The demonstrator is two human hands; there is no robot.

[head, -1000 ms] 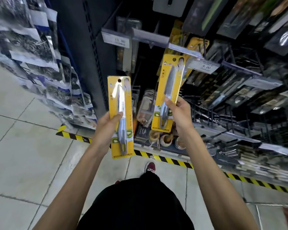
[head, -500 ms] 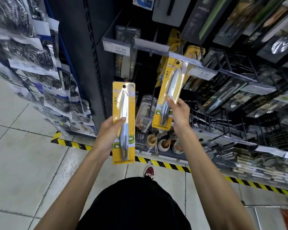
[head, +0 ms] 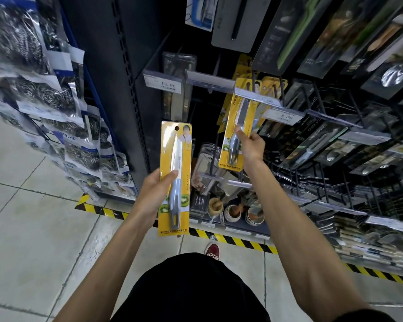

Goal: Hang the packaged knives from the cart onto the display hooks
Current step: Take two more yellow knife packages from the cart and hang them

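The left hand [head: 154, 194] holds one yellow knife pack [head: 176, 159] upright in front of the dark shelf post [head: 116, 89]. The thumb lies across the front of the card near the knife handle and the other fingers are curled behind it. This pack is free in the air, well apart from the rack. The right hand [head: 250, 147] is raised higher and grips a second yellow knife pack [head: 239, 126] at its lower half, with the thumb on the front and the fingers wrapped behind. The top of this second pack is tilted to the right and sits behind a clear label strip [head: 256, 96], just beside more yellow packs [head: 271, 86] that hang on the rack. The strip hides its hanging hole, so it is not possible to tell if the hole is threaded on anything. A price tag reading 8.00 [head: 285, 117] is just to the right. Below, black and yellow tape [head: 230, 240] runs along the tiled floor [head: 33, 228].
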